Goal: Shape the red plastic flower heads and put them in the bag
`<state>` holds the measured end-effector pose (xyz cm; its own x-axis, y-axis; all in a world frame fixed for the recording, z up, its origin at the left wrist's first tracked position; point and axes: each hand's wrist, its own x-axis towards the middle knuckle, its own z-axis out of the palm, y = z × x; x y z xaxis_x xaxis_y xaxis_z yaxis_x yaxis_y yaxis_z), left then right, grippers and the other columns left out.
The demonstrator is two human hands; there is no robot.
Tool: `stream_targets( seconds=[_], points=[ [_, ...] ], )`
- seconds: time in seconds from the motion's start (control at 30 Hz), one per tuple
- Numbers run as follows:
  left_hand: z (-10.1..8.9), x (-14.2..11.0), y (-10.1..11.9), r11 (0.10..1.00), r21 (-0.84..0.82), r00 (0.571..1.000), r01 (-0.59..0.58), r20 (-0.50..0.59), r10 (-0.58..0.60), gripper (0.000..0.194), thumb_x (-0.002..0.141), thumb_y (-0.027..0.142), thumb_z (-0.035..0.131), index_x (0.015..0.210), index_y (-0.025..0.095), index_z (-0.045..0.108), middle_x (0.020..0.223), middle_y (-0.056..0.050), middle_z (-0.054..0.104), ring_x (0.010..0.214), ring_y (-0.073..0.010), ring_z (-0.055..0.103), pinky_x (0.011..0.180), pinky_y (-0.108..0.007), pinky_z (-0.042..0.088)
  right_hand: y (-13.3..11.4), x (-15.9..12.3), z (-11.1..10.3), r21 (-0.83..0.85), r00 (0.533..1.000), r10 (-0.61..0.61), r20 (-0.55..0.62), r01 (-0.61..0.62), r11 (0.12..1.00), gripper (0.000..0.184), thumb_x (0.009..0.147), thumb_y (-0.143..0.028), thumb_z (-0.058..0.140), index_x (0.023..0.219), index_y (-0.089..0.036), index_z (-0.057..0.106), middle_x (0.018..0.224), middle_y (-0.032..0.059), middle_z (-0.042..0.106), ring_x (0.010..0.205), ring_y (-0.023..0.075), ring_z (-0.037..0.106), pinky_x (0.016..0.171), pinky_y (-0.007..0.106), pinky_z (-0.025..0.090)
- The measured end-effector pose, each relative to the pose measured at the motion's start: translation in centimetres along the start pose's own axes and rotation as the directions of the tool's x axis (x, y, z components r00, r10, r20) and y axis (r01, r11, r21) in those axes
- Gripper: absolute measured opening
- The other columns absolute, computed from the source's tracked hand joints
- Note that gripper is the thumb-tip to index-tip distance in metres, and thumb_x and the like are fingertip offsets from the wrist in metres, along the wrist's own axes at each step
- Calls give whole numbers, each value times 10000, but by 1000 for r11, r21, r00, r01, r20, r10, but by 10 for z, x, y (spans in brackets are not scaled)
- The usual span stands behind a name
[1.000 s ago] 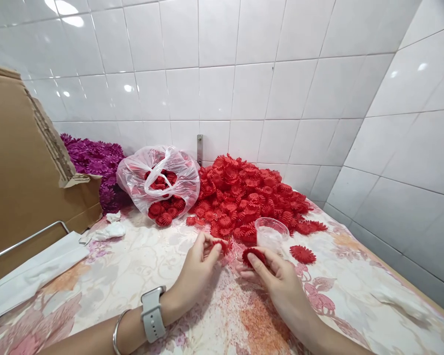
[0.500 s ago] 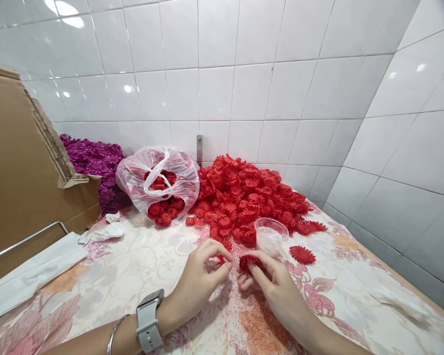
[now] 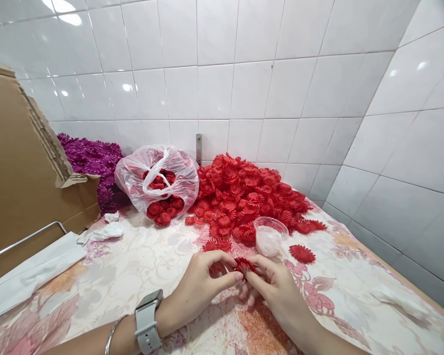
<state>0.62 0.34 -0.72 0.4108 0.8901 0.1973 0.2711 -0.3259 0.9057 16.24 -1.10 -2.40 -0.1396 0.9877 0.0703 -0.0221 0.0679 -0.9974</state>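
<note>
Between my two hands is a dark red artificial flower [image 3: 245,265] with fringed petals. My left hand [image 3: 211,276], with a watch and a bangle on its arm, pinches the flower's left edge between thumb and fingers. From the other side my right hand [image 3: 276,286] grips it, thumb toward me and fingers curled behind. Just beyond the fingers stands a clear plastic cup [image 3: 270,239] with something whitish inside. A single red flower piece [image 3: 302,254] lies flat to the right of the cup. The flower's underside is hidden by my fingers.
A large heap of red flower pieces [image 3: 247,197] lies against the tiled wall. Left of it sits a clear plastic bag [image 3: 133,182] holding red flowers. Purple flowers [image 3: 96,162] and a cardboard box [image 3: 29,148] are farther left. Crumpled white tissue [image 3: 105,231] lies on the floral tablecloth [image 3: 144,256].
My left hand has moved right and now touches the flower in my right hand. The flower has turned and risen slightly to the left. Red pieces behind my left hand show more.
</note>
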Motion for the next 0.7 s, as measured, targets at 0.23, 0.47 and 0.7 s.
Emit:
stream_targets(
  seconds=[0.23, 0.47, 0.7],
  points=[
    [0, 0, 1, 997, -77, 1000, 17, 15, -16, 128, 762, 282, 603, 763, 164, 652, 755, -31, 672, 714, -169, 605, 669, -245, 461, -1, -3, -1, -103, 1000, -1, -16, -1, 995, 147, 748, -305, 564, 695, -168, 556, 499, -8, 629, 423, 125, 570, 373, 199, 434],
    [1, 2, -4, 961, -255, 994, 102, 65, -88, 141, 751, 284, 614, 710, 149, 600, 676, -16, 638, 642, -151, 594, 605, -244, 445, -2, -4, 0, -175, 999, -35, -18, 31, 984, 184, 754, -305, 604, 652, -191, 501, 490, -43, 582, 431, 120, 548, 435, 219, 424],
    [5, 6, -10, 766, -615, 983, 186, 124, -138, 278, 700, 379, 674, 718, 167, 496, 675, 4, 598, 662, -134, 577, 649, -260, 438, -9, 1, 0, 67, 999, -51, -19, 52, 996, 245, 761, -414, 615, 700, -190, 535, 685, -6, 623, 674, 180, 644, 640, 297, 544]
  ],
)
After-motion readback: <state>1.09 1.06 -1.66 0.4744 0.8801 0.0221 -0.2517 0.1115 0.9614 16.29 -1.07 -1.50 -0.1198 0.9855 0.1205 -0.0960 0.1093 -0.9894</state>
